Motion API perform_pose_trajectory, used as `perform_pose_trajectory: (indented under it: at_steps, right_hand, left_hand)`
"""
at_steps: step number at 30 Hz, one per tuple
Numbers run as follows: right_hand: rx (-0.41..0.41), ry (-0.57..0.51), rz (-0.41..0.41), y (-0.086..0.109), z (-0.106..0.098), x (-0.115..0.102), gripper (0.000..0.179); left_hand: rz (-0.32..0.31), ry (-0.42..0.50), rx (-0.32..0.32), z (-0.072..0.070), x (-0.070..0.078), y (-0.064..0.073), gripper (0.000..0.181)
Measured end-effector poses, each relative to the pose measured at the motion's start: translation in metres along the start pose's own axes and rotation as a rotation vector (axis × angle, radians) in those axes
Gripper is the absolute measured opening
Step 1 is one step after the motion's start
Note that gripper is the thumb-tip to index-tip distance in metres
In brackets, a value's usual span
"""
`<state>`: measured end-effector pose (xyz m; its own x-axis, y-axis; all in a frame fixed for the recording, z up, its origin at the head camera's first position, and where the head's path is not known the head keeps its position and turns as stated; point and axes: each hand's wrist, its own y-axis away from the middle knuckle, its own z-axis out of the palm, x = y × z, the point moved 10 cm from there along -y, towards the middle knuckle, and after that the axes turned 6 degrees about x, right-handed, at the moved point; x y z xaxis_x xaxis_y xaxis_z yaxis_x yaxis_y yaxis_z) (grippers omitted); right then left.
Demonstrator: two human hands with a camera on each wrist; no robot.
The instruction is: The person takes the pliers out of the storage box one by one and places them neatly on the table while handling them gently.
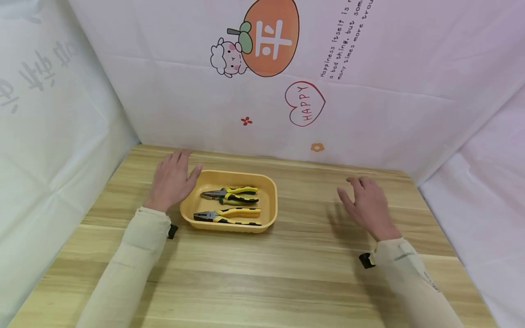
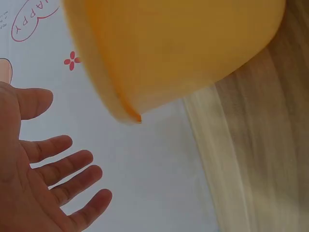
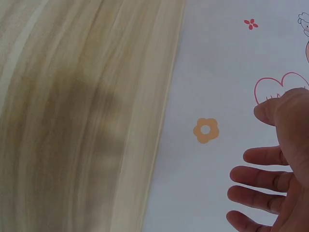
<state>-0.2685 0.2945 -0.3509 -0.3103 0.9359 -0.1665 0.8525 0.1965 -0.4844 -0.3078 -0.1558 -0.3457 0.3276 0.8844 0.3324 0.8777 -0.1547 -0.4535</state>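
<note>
A yellow plastic tray (image 1: 268, 197) sits on the table left of centre. Inside lie combination pliers (image 1: 239, 212) with yellow and black handles, towards the near side. Beyond them is a bunch of yellow, black and green pliers handles (image 1: 242, 190); whether one or two tools overlap there, I cannot tell. My left hand (image 1: 170, 181) is at the tray's left end, fingers extended and thumb close to the rim. In the left wrist view its fingers are spread, apart from the tray wall (image 2: 183, 43). My right hand (image 1: 369, 205) hovers over the table at the right, fingers loosely bent, holding nothing.
The wood-grain table (image 1: 262, 282) ends at the back against a white printed cloth (image 1: 184, 100). More white cloth hangs at the left (image 1: 53, 136) and right (image 1: 484, 191) sides. Both sleeved wrists carry small black devices.
</note>
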Motion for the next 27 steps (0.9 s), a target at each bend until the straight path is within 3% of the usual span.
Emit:
perform_pose_trajectory:
  at_steps: [13, 27]
  right_hand:
    - [-0.065, -0.014, 0.035, 0.010, 0.013, 0.000, 0.035]
    - [-0.160, -0.032, 0.066, 0.019, 0.023, -0.005, 0.027]
  left_hand:
    - [-0.066, 0.082, -0.038, 0.016, -0.014, 0.011, 0.050]
    - [-0.132, 0.138, -0.022, 0.020, -0.023, 0.017, 0.037]
